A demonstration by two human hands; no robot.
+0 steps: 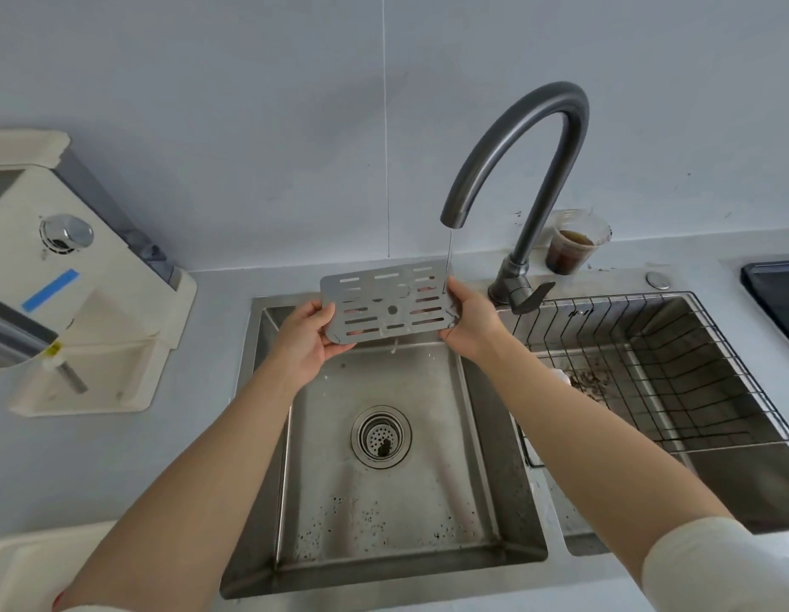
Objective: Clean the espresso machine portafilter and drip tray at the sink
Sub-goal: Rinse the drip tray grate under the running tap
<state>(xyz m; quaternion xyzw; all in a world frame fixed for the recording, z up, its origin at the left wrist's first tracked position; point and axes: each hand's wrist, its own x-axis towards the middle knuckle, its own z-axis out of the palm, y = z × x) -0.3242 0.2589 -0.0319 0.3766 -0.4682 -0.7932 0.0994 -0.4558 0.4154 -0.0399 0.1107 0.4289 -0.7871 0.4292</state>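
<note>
Drip tray grate point(386, 302) hangs under the trickling faucet point(556, 94), left hand point(304, 335) and right hand point(470, 322) gripping its ends.

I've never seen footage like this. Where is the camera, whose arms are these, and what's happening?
There is no machine doing the work here: these are a person's two bare arms, filmed by one wide-angle camera worn on their head, looking down. The left hand and right hand each grip one end of a slotted metal drip tray grate, holding it under a thin stream of water from the dark faucet, above the steel sink. To the right, a wire basket sits in a second basin. Behind the faucet stands a plastic cup of brown liquid, and a cream-coloured appliance sits on the counter at left.
</note>
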